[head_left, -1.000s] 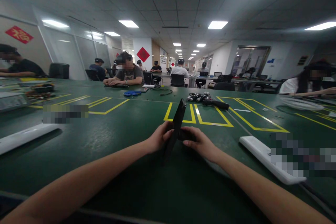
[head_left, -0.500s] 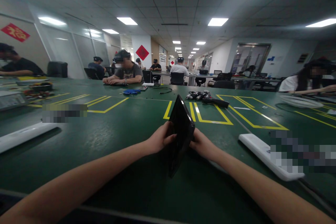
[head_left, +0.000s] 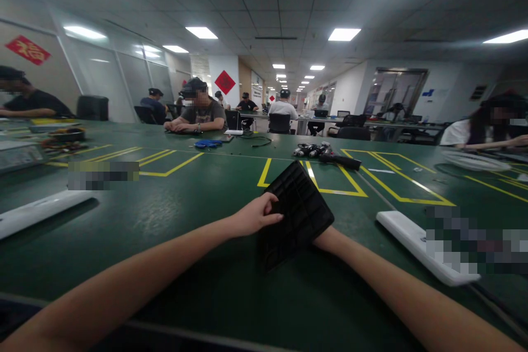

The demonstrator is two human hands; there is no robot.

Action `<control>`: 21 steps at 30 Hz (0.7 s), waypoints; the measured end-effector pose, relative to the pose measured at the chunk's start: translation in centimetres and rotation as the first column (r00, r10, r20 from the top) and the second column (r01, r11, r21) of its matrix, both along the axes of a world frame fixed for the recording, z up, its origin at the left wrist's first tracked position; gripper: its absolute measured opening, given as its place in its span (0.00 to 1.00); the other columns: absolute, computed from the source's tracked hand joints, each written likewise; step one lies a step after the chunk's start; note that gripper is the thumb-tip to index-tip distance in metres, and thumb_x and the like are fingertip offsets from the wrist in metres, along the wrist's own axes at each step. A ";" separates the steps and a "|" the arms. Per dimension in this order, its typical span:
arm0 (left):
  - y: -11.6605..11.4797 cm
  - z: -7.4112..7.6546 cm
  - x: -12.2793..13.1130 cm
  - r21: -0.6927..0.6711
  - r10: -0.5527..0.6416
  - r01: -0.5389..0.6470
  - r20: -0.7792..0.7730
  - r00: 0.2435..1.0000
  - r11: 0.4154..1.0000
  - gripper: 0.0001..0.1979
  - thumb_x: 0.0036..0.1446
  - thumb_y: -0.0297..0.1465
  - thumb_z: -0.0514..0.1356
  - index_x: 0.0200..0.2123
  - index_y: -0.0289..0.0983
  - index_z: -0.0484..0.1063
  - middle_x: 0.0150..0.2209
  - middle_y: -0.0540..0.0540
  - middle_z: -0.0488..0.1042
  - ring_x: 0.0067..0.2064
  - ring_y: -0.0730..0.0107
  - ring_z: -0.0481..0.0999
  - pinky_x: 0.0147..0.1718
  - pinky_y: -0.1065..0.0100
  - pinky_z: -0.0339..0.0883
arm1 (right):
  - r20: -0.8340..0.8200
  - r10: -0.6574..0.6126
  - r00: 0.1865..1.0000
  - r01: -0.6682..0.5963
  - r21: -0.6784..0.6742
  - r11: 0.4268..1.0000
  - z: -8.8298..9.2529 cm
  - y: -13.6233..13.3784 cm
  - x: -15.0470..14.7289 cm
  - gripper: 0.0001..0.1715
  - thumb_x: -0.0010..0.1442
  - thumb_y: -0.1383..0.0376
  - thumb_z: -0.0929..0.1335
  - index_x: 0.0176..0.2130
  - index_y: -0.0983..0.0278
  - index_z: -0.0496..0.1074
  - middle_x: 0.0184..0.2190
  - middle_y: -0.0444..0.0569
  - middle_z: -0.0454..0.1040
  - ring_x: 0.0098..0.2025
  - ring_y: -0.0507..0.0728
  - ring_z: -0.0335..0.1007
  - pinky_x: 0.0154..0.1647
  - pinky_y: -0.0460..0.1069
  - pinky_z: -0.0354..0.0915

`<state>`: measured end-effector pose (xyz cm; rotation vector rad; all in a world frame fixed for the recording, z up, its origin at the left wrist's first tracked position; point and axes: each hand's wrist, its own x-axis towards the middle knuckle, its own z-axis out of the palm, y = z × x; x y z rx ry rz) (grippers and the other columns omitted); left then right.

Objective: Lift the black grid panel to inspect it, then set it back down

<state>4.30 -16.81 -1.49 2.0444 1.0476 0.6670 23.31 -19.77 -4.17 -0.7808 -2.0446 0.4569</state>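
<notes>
A black rectangular tray [head_left: 303,203] with a grid of square compartments is held tilted above the green table. At its left edge is my left hand [head_left: 264,214], closed, with the thumb and bent fingers against the compartment side. My right hand [head_left: 328,239] reaches behind the tray's lower right edge and holds it there. The tray hides the right fingers; only the wrist and the base of the hand show.
White power strips [head_left: 427,247] [head_left: 45,212] lie at right and left. Bundled cables [head_left: 313,149] and a black tool-like object [head_left: 340,161] lie beyond the tray. Yellow tape [head_left: 340,193] marks the green table [head_left: 193,264]. A person [head_left: 202,107] sits opposite.
The tray has turned from nearly edge-on to show its gridded face, leaning more to the right. My right hand has slipped mostly out of sight behind it; my left stays at its left edge.
</notes>
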 end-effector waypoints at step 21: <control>0.3 2.4 -1.5 -0.273 -0.014 0.042 0.105 0.994 0.961 0.11 0.50 0.32 0.56 0.36 0.32 0.68 0.24 0.52 0.66 0.19 0.81 0.60 0.17 0.75 0.51 | 0.027 0.002 1.000 -0.001 -0.020 1.000 0.9 -0.7 0.2 0.21 0.57 0.64 0.62 0.51 0.60 0.66 0.51 0.50 0.68 0.53 0.60 0.63 0.57 0.55 0.56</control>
